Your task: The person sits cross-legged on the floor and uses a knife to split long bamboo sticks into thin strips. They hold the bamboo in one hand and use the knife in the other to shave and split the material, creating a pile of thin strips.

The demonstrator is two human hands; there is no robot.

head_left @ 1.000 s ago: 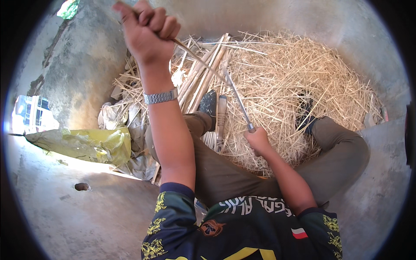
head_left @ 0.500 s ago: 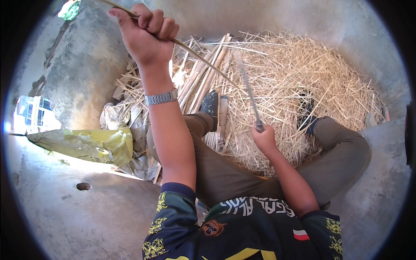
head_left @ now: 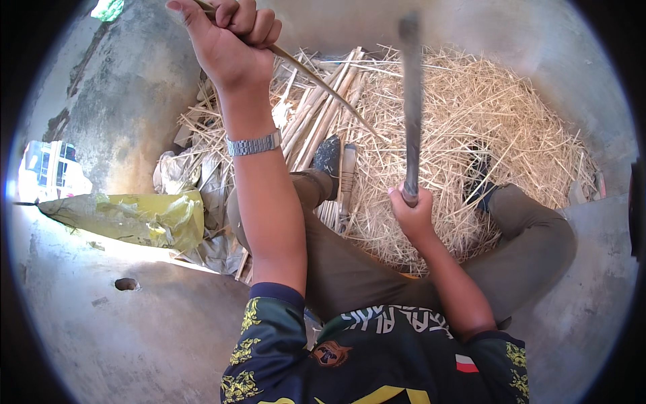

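Observation:
My left hand [head_left: 235, 50], wearing a metal watch [head_left: 253, 145], is raised at the upper left with its fingers wrapped round a thin bamboo strip [head_left: 326, 86]. The strip slants down to the right, its lower end over the straw pile [head_left: 491, 114]. In my right hand [head_left: 413, 214], in front of my body, is a long knife [head_left: 412, 114]. Its dark blade points away from me, blurred toward the tip, and stands apart from the strip's end. Both hands are closed.
Longer pale strips [head_left: 316, 118] lie left of the straw. Between my feet is a flat wooden piece with a bound section [head_left: 348, 172]. A yellow plastic sack [head_left: 145, 215] lies at the left, by a hole [head_left: 126, 284] in the concrete. A concrete wall [head_left: 484, 27] curves behind.
The knife has swung from a leftward tilt to nearly upright in view, its blade moving right, away from the strip. The left hand and strip have shifted only slightly.

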